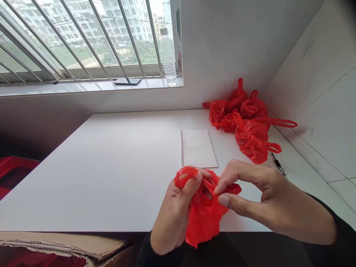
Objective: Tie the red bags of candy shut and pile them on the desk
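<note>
Between my two hands, over the front edge of the white table, hangs a crumpled red plastic bag. My left hand is closed around its gathered upper part, with the thumb pressed on top. Thumb and forefinger of my right hand pinch another part of the bag on the right side. The lower end of the bag drops loosely below the table edge. Just beyond my hands lies a white notepad with small print along its edge.
Several red plastic bags, bunched with loops sticking out, are heaped in the back right corner. A pen lies beside them. A phone and a clear bottle rest on the windowsill. An open cardboard box stands below the table's front left.
</note>
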Action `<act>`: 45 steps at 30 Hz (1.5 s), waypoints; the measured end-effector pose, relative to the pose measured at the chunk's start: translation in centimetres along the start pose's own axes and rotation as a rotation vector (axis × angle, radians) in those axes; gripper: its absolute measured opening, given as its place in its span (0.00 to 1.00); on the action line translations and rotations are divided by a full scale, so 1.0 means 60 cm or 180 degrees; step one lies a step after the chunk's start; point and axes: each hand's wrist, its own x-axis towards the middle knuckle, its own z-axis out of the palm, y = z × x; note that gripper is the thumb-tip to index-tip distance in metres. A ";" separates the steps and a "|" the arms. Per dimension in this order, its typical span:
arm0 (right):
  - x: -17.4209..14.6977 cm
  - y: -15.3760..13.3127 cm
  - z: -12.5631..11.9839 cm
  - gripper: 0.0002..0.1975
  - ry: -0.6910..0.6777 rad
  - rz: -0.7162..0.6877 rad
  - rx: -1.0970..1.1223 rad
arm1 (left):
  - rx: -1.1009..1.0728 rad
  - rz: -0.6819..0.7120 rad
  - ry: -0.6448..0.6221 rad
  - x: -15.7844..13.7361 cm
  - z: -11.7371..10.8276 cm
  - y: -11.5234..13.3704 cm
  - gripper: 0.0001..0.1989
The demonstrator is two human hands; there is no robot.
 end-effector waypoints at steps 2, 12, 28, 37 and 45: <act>0.006 0.006 0.005 0.02 -0.0183 -0.0070 -0.0003 | 0.0323 0.0146 -0.0098 -0.001 -0.005 0.002 0.10; 0.055 0.073 0.034 0.20 -0.0354 0.0128 0.0776 | 0.2082 0.1270 0.0037 -0.001 -0.021 -0.010 0.15; 0.055 0.090 0.032 0.09 0.0133 -0.0033 0.1090 | 0.3151 0.2720 0.0240 0.015 -0.051 -0.037 0.19; -0.015 0.187 0.028 0.15 0.1121 0.0671 0.0779 | 0.2538 0.1709 0.2538 -0.012 -0.112 -0.070 0.17; -0.005 0.199 0.070 0.10 0.1015 0.0285 0.2311 | 0.0277 0.1377 0.2353 0.005 -0.121 -0.105 0.18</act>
